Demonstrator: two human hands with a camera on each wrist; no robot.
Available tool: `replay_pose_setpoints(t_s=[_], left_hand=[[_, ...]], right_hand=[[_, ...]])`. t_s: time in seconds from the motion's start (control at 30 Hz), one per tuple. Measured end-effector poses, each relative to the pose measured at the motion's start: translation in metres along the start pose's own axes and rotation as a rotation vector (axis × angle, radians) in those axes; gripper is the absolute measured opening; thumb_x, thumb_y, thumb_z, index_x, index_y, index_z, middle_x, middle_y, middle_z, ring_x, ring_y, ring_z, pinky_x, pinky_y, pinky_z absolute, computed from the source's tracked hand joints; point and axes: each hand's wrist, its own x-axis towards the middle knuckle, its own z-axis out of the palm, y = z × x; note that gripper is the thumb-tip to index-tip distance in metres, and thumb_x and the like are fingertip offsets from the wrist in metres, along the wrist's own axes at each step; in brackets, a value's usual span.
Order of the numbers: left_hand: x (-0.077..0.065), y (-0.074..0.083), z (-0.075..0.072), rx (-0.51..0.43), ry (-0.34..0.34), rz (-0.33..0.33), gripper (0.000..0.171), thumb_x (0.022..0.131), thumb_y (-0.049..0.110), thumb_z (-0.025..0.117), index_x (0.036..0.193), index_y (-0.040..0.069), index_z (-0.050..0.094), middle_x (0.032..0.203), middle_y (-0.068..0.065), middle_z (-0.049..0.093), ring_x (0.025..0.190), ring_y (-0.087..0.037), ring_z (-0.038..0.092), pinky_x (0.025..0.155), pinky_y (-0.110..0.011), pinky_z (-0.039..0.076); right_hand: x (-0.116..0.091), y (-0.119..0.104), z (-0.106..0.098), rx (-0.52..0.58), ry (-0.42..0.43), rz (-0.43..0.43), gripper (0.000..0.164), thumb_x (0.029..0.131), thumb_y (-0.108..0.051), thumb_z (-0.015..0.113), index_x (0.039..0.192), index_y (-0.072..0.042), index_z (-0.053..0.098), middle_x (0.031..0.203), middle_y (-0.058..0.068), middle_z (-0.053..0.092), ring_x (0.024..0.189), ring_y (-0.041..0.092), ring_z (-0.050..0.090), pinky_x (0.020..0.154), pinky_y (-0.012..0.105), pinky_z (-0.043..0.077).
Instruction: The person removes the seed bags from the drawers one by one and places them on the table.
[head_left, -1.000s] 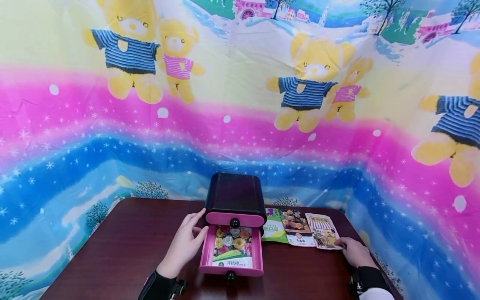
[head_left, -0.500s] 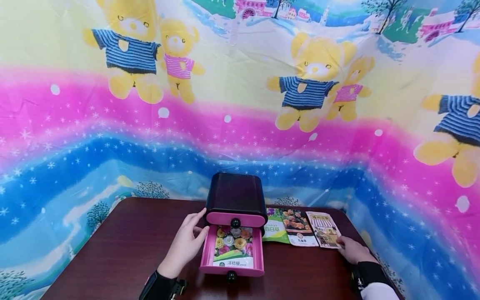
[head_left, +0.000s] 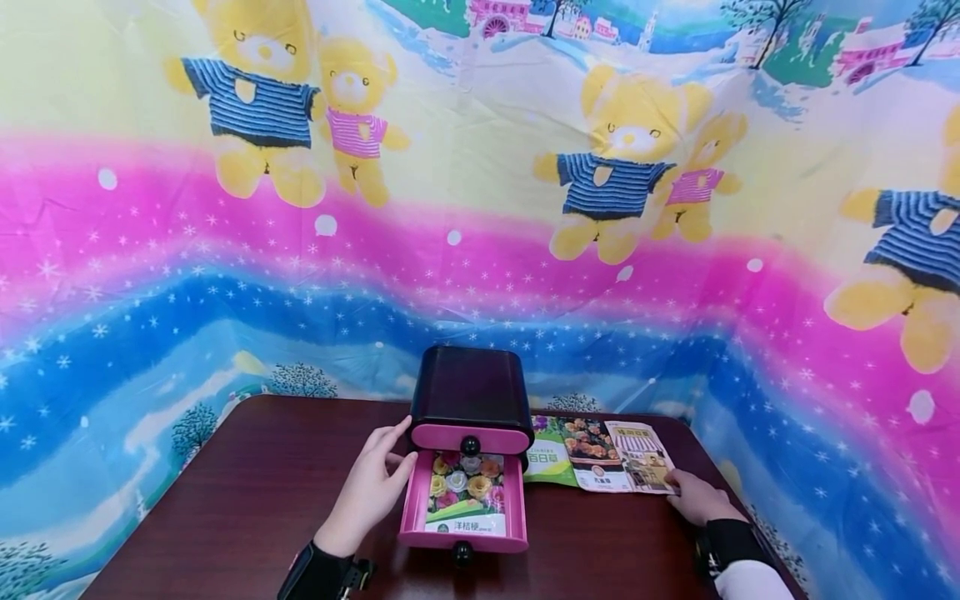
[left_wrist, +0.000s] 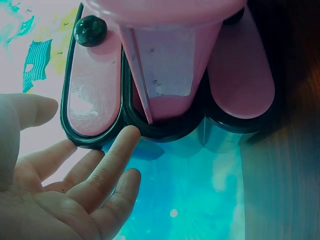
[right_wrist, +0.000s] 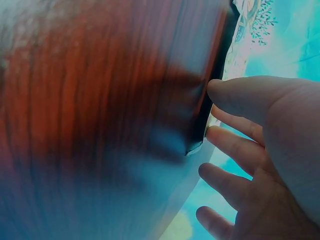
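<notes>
My right hand pinches the lower right corner of a cream flower-seed packet with a striped awning and a shopfront printed on it. In the right wrist view this packet is seen edge-on between thumb and fingers. My left hand rests its fingertips against the left side of a small black drawer cabinet, fingers relaxed. The cabinet's middle pink drawer is pulled out, and a seed packet with roses printed on it lies inside. From the left wrist, the spread fingers show beside the cabinet's black rim.
Two more seed packets, a green one and one with orange flowers, lie in a row right of the cabinet. Everything stands on a dark wooden table. A bear-patterned cloth hangs close behind it.
My right hand has slid the cream packet slightly left, and it now sits against the orange-flower packet. The left hand, cabinet and drawer have stayed put.
</notes>
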Motion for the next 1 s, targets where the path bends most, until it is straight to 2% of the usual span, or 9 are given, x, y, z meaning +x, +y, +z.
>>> replay_pose_setpoints(t_s=[0.27,0.4,0.53,0.63,0.7,0.8,0.9,1.0], left_hand=[[-0.001,0.0,0.0,0.0,0.009,0.01,0.056,0.099,0.013,0.067,0.152,0.016,0.05,0.14,-0.013,0.053,0.093,-0.021,0.068,0.056,-0.024,0.049],[-0.002,0.001,0.0,0.001,0.011,0.015,0.056,0.099,0.013,0.067,0.152,0.015,0.05,0.139,-0.013,0.053,0.093,-0.021,0.068,0.057,-0.023,0.05],[-0.002,0.001,0.0,-0.002,0.012,0.019,0.056,0.099,0.012,0.068,0.152,0.015,0.05,0.139,-0.013,0.053,0.092,-0.02,0.068,0.056,-0.023,0.05],[-0.001,0.001,0.0,0.0,0.01,0.015,0.056,0.099,0.013,0.068,0.152,0.015,0.05,0.139,-0.013,0.053,0.091,-0.02,0.068,0.056,-0.023,0.05],[-0.001,0.001,0.0,0.002,0.008,0.011,0.056,0.099,0.013,0.068,0.152,0.014,0.05,0.139,-0.014,0.053,0.091,-0.02,0.068,0.055,-0.024,0.05],[0.0,0.0,0.0,0.002,0.006,0.006,0.056,0.099,0.013,0.068,0.152,0.014,0.05,0.138,-0.014,0.054,0.091,-0.02,0.069,0.055,-0.024,0.05],[0.001,0.0,0.0,-0.001,0.004,0.004,0.056,0.099,0.014,0.068,0.152,0.014,0.05,0.138,-0.014,0.053,0.091,-0.02,0.069,0.055,-0.024,0.05],[0.001,0.0,0.0,-0.002,0.001,0.001,0.056,0.099,0.014,0.068,0.152,0.014,0.05,0.139,-0.013,0.053,0.092,-0.02,0.069,0.055,-0.024,0.05]], right_hand=[[0.0,-0.003,-0.001,-0.009,-0.002,-0.004,0.026,0.094,-0.012,0.068,0.119,-0.004,0.064,0.118,0.018,0.067,0.109,0.04,0.061,0.085,0.067,0.04],[-0.002,-0.004,-0.002,-0.009,0.019,-0.02,0.022,0.095,-0.012,0.068,0.114,-0.005,0.063,0.107,0.013,0.066,0.1,0.034,0.06,0.081,0.063,0.039],[-0.004,-0.011,-0.002,-0.025,0.086,-0.061,0.028,0.094,-0.013,0.067,0.12,-0.002,0.064,0.116,0.021,0.065,0.108,0.041,0.06,0.083,0.067,0.038],[-0.006,-0.025,-0.003,-0.067,0.147,-0.095,0.031,0.095,-0.014,0.067,0.123,-0.002,0.066,0.129,0.027,0.062,0.12,0.047,0.057,0.086,0.072,0.038],[-0.007,-0.04,-0.006,-0.083,0.182,-0.103,0.027,0.095,-0.015,0.066,0.119,-0.004,0.068,0.127,0.025,0.064,0.12,0.046,0.058,0.088,0.072,0.037],[-0.011,-0.067,-0.011,-0.093,0.277,-0.135,0.019,0.095,-0.015,0.068,0.113,-0.008,0.072,0.122,0.02,0.069,0.116,0.043,0.062,0.09,0.07,0.037],[-0.016,-0.093,-0.013,-0.092,0.419,-0.221,0.014,0.093,-0.014,0.072,0.107,-0.011,0.074,0.113,0.013,0.073,0.109,0.037,0.066,0.091,0.067,0.039],[-0.023,-0.12,-0.016,-0.094,0.556,-0.35,0.011,0.091,-0.011,0.076,0.101,-0.015,0.075,0.102,0.004,0.074,0.096,0.028,0.069,0.089,0.06,0.046]])
